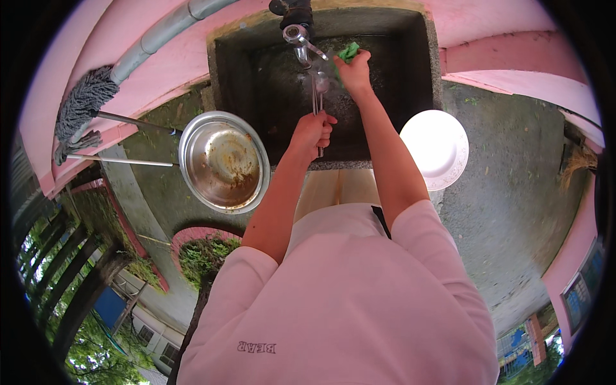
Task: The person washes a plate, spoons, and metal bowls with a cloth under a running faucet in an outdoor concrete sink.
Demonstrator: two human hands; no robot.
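My left hand point(313, 131) grips several pieces of metal cutlery point(315, 98) by their handles. At least one spoon bowl point(321, 82) is among them, just below the spout of a chrome faucet point(302, 45). Water seems to run onto the metal, though the stream is blurred. My right hand point(355, 72) holds a crumpled green cloth or scrubbing pad point(348, 53) to the right of the faucet. Both hands are over a dark stone sink point(394, 103). The exact number of utensils is hidden by my fingers.
A stained metal basin point(219, 161) rests at the sink's left corner. On the right corner sits a white plate or shallow bowl point(435, 149). Grey mops point(86, 103) lean by a pipe point(163, 33) on the pink wall. Farther left is a round planter point(207, 255).
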